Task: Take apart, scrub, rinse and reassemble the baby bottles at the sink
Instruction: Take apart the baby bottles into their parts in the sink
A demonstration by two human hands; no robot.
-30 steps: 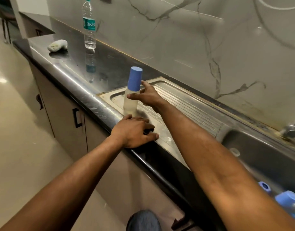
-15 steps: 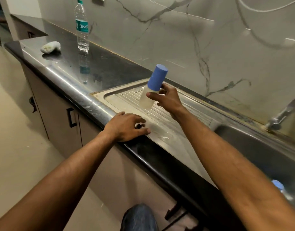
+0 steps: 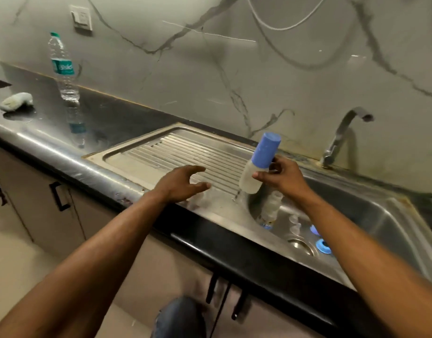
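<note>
Fingers and thumb of the right hand pinch a cloudy plastic baby bottle with a smooth blue cylindrical cap, tilted above the steel sink rim. Left hand hovers over the ribbed drainboard, fingers loosely spread, holding nothing.

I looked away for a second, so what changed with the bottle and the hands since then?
The right hand carried the capped baby bottle off the drainboard rightward to the sink basin edge, tilted. The left hand lifted off the counter edge, fingers open. The water bottle and cloth stayed put.
</note>
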